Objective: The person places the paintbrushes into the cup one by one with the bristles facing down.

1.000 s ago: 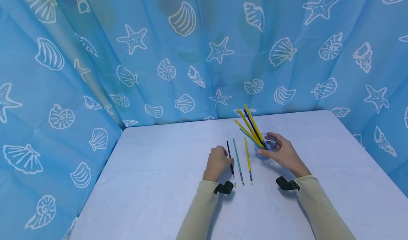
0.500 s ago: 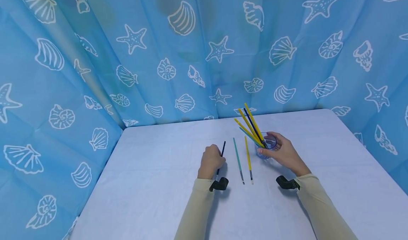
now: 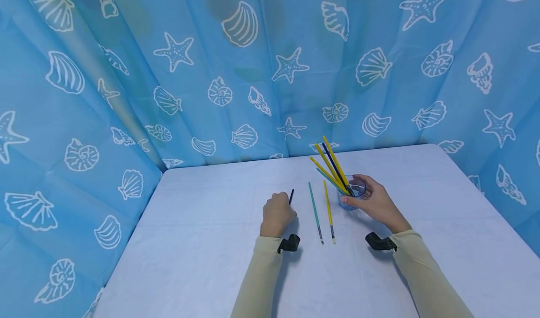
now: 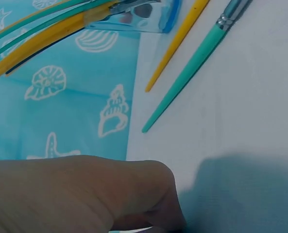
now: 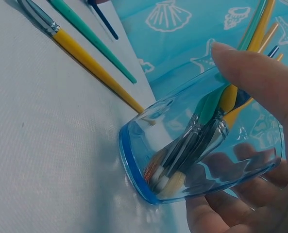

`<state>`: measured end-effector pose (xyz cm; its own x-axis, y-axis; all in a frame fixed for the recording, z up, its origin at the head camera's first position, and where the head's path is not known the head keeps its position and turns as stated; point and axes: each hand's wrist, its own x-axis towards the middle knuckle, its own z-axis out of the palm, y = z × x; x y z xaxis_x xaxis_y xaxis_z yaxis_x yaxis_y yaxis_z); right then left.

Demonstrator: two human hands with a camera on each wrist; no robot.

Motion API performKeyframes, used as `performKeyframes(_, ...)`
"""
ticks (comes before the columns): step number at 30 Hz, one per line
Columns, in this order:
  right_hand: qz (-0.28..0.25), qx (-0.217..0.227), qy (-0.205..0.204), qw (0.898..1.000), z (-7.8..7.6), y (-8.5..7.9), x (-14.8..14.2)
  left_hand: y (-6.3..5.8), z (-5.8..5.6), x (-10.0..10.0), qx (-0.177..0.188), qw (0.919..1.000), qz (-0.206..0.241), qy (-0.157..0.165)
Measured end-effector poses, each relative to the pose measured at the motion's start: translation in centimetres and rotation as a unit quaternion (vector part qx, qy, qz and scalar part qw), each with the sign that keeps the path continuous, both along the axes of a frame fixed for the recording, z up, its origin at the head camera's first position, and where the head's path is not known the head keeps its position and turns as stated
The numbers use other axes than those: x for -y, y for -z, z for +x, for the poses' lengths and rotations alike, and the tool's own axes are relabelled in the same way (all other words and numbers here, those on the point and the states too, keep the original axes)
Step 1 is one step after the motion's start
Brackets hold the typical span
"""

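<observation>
My left hand (image 3: pixel 278 214) pinches a dark paintbrush (image 3: pixel 291 196); only its upper handle shows past the fingers in the head view. To its right lie a teal paintbrush (image 3: pixel 314 210) and a yellow paintbrush (image 3: pixel 328 209), side by side with bristles toward me. My right hand (image 3: pixel 378 206) grips a clear blue cup (image 5: pixel 134 170) standing on the table, thumb on the near side and fingers curled round the far side. Several yellow, teal and dark paintbrushes (image 5: pixel 214 104) lean left inside the cup, bristles down.
A white cloth covers the table (image 3: pixel 202 243). Behind and to the left hangs a blue curtain (image 3: pixel 190 97) printed with white shells and starfish. Both wrists carry a black camera mount (image 3: pixel 289 243).
My left hand has moved a little left with the dark paintbrush, away from the teal one. The right hand and the cup have stayed in place.
</observation>
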<state>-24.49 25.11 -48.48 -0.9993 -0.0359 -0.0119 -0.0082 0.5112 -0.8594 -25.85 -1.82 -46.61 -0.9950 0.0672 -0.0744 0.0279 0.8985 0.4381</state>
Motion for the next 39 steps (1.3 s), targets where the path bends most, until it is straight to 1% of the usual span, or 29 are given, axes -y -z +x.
performKeyframes(3, 0.001, 0.003, 0.0, 1.0, 0.0, 0.0, 0.0, 0.2, -0.3, 0.5, 0.009, 0.9999, -0.005, -0.002)
performKeyframes(5, 0.002, 0.004, 0.001, 1.0, 0.0, -0.1, 0.1, 0.2, -0.5, 0.9, 0.019, 0.9998, 0.006, -0.002)
performKeyframes(8, 0.006, 0.003, 0.002, 1.0, 0.1, -0.2, 0.1, 0.0, -0.6, 1.5, 0.029, 0.9987, 0.041, -0.003)
performKeyframes(10, 0.008, 0.002, 0.002, 1.0, 0.1, -0.2, 0.1, -0.3, -0.7, 1.8, 0.032, 0.9969, 0.072, -0.003)
performKeyframes(13, 0.011, 0.002, 0.003, 1.0, 0.0, -0.2, 0.1, -0.7, -0.8, 2.2, 0.038, 0.9932, 0.11, -0.001)
performKeyframes(20, 0.014, -0.004, 0.001, 1.0, -0.1, 0.0, 0.0, -1.0, -1.0, 2.4, 0.059, 0.9833, 0.172, -0.003)
performKeyframes(26, 0.01, 0.001, 0.002, 1.0, -0.1, 0.1, 0.0, -1.2, -1.2, 2.5, 0.052, 0.9731, 0.224, -0.002)
performKeyframes(31, 0.012, 0.004, 0.004, 1.0, -0.2, 0.0, 0.1, -1.5, -1.3, 2.5, 0.054, 0.9612, 0.27, -0.007)
performKeyframes(35, 0.014, 0.004, 0.004, 1.0, -0.2, 0.1, 0.1, -1.6, -1.5, 2.6, 0.05, 0.947, 0.317, -0.008)
performKeyframes(39, 0.011, 0.004, 0.002, 1.0, 0.0, -0.1, 0.1, -1.5, -1.7, 2.5, 0.041, 0.93, 0.365, -0.009)
